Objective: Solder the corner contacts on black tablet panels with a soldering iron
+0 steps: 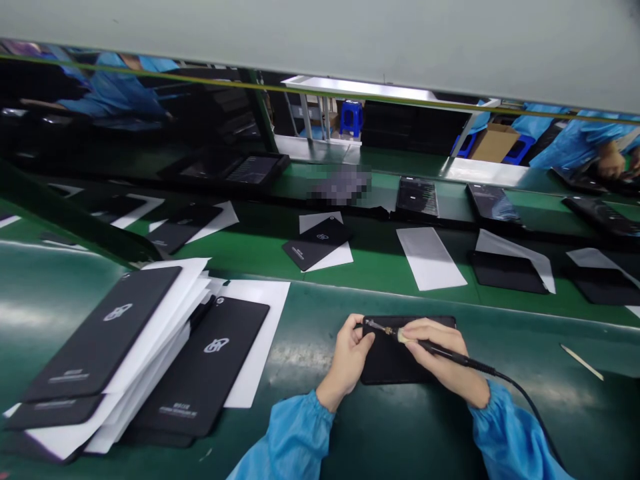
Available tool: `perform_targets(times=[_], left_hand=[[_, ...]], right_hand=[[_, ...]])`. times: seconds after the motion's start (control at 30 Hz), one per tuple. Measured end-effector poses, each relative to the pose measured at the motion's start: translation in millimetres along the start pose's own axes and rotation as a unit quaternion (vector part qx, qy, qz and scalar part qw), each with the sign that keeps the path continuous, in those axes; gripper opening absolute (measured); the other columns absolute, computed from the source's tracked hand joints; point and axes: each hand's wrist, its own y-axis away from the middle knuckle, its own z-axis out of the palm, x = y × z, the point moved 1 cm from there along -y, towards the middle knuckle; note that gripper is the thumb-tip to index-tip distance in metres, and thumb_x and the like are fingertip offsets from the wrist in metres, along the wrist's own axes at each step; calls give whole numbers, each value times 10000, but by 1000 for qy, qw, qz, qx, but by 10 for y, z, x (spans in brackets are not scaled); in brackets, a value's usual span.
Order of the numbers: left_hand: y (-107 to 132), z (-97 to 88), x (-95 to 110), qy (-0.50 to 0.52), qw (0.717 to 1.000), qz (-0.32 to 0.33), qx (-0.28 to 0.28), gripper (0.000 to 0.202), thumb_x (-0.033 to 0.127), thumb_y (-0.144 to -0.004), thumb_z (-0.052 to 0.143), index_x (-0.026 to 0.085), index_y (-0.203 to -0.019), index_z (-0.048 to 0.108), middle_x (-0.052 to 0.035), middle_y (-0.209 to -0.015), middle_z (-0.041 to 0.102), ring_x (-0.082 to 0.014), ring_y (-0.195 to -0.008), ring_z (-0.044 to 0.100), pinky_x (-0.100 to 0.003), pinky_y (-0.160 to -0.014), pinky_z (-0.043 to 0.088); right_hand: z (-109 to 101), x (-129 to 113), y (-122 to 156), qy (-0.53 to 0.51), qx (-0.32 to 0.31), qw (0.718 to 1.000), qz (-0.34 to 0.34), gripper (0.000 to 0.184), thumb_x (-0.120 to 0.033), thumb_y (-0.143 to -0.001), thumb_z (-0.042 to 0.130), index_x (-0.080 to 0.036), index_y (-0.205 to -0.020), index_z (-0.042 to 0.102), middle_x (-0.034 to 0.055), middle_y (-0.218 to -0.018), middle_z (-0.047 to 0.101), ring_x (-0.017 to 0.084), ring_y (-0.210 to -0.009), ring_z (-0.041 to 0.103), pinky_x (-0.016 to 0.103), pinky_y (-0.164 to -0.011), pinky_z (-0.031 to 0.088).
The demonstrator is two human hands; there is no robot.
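A black tablet back cover [393, 367] lies on the green bench in front of me. My left hand [349, 357] grips its left end, thumb on top near the upper corner. Held like a pen in my right hand [443, 353] is a soldering iron [457, 357] with a black handle and a pale collar. Its metal tip points left at the cover's upper left corner, close to my left fingers; whether it touches cannot be made out. The iron's black cable runs down to the right past my right sleeve.
At left stands a leaning stack of black covers [113, 327] with white sheets. A thin pale stick [581, 362] lies at right. Beyond, a green conveyor [370, 267] carries covers on white sheets. Tablets [417, 197] lie farther back. Co-workers in blue sleeves [575, 143] sit opposite.
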Motion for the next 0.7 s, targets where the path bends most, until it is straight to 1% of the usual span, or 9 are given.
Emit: perform_targets(times=[0.1, 0.23, 0.3, 0.47, 0.7], left_hand=[[1, 7, 17, 4, 1000, -4, 3, 315, 297, -740, 759, 201, -914, 514, 27, -678, 680, -102, -530, 603, -188, -531, 448], [1, 24, 38, 14, 1000, 0, 10, 349, 320, -727, 776, 208, -916, 505, 24, -680, 688, -116, -550, 622, -202, -553, 469], [-2, 29, 36, 13, 1000, 1, 10, 358, 327, -723, 781, 210, -917, 504, 22, -682, 693, -125, -563, 635, -209, -563, 477], [-9, 18, 5, 16, 1000, 7, 4, 361, 324, -731, 776, 209, -933, 500, 10, -711, 710, -141, -591, 661, -224, -585, 494], [-16, -7, -26, 12, 1000, 9, 4, 360, 317, -738, 768, 207, -942, 492, 12, -707, 708, -136, -581, 655, -214, -568, 480]], right_hand=[[17, -12, 53, 8, 18, 1000, -6, 125, -157, -879, 654, -214, -945, 744, 55, -928, 754, 185, -857, 729, 288, -789, 594], [60, -33, 178, 57, 106, 993, -11, 137, -141, -851, 682, -238, -933, 733, 26, -866, 759, 179, -775, 734, 282, -724, 600], [98, -51, 219, 74, 128, 989, -13, 127, -143, -850, 679, -241, -914, 727, 23, -854, 762, 182, -753, 738, 285, -709, 605], [166, -114, 207, 83, 128, 988, -22, 109, -143, -866, 656, -228, -895, 717, 29, -833, 763, 175, -727, 738, 273, -687, 605], [170, -148, 160, 89, 133, 987, -31, 123, -135, -868, 638, -215, -879, 731, 30, -794, 761, 169, -695, 738, 258, -665, 607]])
